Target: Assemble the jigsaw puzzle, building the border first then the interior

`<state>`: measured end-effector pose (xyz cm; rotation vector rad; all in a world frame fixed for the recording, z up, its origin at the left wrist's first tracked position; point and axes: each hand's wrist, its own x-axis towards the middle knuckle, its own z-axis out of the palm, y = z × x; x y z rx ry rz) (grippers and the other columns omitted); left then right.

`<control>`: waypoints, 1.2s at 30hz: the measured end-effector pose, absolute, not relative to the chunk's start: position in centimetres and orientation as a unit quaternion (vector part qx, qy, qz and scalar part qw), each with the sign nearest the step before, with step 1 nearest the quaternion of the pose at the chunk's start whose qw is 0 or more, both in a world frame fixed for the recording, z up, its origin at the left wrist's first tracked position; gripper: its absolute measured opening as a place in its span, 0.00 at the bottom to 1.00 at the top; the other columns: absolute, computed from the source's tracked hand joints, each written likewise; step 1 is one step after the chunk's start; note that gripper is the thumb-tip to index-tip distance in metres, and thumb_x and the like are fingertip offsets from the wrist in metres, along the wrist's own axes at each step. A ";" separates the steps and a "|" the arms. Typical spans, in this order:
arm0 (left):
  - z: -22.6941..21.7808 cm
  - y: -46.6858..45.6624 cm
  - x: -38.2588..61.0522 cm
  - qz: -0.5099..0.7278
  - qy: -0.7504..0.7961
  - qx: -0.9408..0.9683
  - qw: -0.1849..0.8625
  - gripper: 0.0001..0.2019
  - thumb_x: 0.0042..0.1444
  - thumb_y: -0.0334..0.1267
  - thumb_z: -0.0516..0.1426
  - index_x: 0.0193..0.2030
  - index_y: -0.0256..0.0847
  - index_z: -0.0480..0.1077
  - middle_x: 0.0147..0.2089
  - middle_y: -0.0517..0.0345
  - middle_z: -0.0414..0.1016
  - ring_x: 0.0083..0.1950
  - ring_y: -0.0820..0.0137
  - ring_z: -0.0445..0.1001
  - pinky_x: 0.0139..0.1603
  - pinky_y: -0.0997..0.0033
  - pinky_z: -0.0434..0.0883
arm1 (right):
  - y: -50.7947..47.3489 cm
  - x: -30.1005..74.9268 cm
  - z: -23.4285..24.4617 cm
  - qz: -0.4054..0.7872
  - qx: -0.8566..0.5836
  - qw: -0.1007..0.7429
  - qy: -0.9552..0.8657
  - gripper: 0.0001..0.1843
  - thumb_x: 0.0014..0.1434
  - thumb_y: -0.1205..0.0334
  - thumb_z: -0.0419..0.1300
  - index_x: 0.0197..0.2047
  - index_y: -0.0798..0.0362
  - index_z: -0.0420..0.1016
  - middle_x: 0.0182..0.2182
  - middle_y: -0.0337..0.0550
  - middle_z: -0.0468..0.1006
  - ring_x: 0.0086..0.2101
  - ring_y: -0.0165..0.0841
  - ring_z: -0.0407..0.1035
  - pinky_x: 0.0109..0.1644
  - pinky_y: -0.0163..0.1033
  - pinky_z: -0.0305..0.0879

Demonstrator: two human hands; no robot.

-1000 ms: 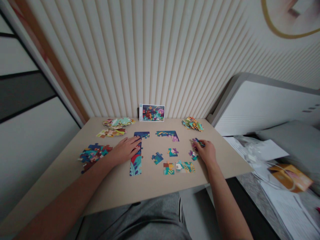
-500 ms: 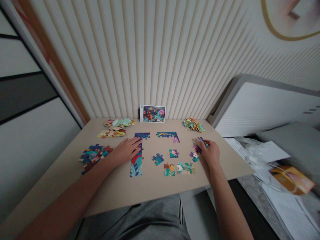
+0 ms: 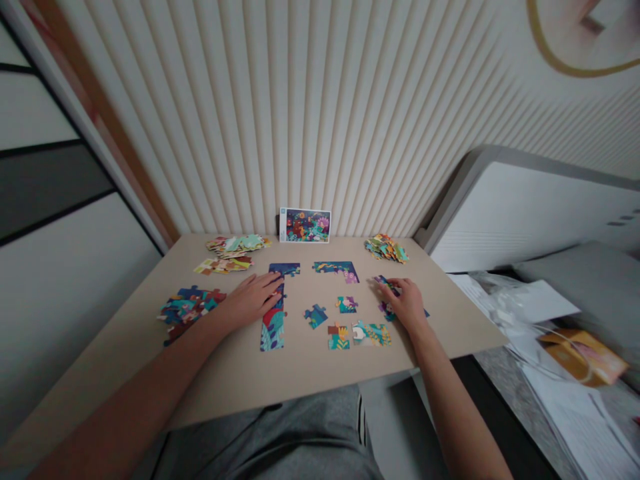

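My left hand [image 3: 253, 299] lies flat and open on the beige table [image 3: 240, 380], its fingers resting on a tall joined strip of puzzle pieces [image 3: 273, 327]. My right hand [image 3: 407, 301] is closed in a pinch on a dark puzzle piece [image 3: 383, 283] to the right of the middle. Just below that hand sits a small purple piece [image 3: 386, 310]. Loose pieces [image 3: 316, 315] and a joined bottom row [image 3: 371, 333] lie between the hands. A joined top section [image 3: 336, 269] sits further back.
A reference picture card [image 3: 305, 225] leans on the ribbed wall. Piles of pieces lie at the back left [image 3: 235, 245], the left [image 3: 187, 310] and the back right [image 3: 385, 248]. A white appliance [image 3: 530, 213] and papers [image 3: 565, 393] stand to the right.
My right hand has slid left with the dark piece, after first drifting slightly right. My left hand has stayed on the strip.
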<state>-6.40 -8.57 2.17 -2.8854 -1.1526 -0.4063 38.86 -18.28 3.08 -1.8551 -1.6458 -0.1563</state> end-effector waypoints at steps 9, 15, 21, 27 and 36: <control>2.5 -8.7 -6.3 -0.124 -0.372 -0.920 0.003 0.24 0.71 0.47 0.45 0.68 0.42 0.67 0.72 0.47 0.63 0.71 0.55 0.63 0.72 0.47 0.57 | -18.5 38.3 3.3 -0.047 -0.711 0.282 -0.642 0.26 0.63 0.38 0.59 0.46 0.51 0.83 0.39 0.52 0.80 0.42 0.44 0.72 0.49 0.45 0.64; 2.4 -8.7 -6.3 -0.120 -0.374 -0.920 0.008 0.24 0.71 0.47 0.45 0.68 0.43 0.67 0.72 0.48 0.63 0.71 0.56 0.63 0.72 0.46 0.57 | -18.5 38.3 3.2 -0.020 -0.703 0.274 -0.656 0.25 0.64 0.39 0.57 0.46 0.50 0.83 0.39 0.51 0.80 0.41 0.43 0.72 0.47 0.44 0.64; 3.3 -9.0 -6.0 -0.137 -0.365 -0.920 0.025 0.23 0.71 0.46 0.47 0.67 0.43 0.67 0.70 0.47 0.66 0.69 0.56 0.65 0.73 0.45 0.53 | -18.4 38.5 3.0 -0.015 -0.705 0.300 -0.642 0.22 0.68 0.46 0.54 0.43 0.52 0.83 0.37 0.51 0.81 0.39 0.41 0.72 0.47 0.43 0.65; 5.4 -11.8 -3.6 -0.171 -0.285 -0.943 -0.014 0.22 0.70 0.46 0.52 0.66 0.44 0.68 0.67 0.47 0.70 0.68 0.57 0.66 0.72 0.48 0.55 | -18.2 38.8 2.9 -0.016 -0.706 0.329 -0.627 0.21 0.67 0.50 0.53 0.41 0.54 0.83 0.38 0.52 0.82 0.40 0.42 0.73 0.47 0.43 0.66; 5.2 -14.2 -1.0 -0.177 -0.221 -0.955 -0.083 0.19 0.66 0.49 0.57 0.59 0.44 0.73 0.59 0.47 0.75 0.61 0.57 0.71 0.65 0.54 0.64 | -18.3 38.7 3.0 -0.012 -0.711 0.319 -0.626 0.22 0.67 0.49 0.52 0.40 0.54 0.83 0.38 0.53 0.82 0.40 0.42 0.73 0.47 0.44 0.66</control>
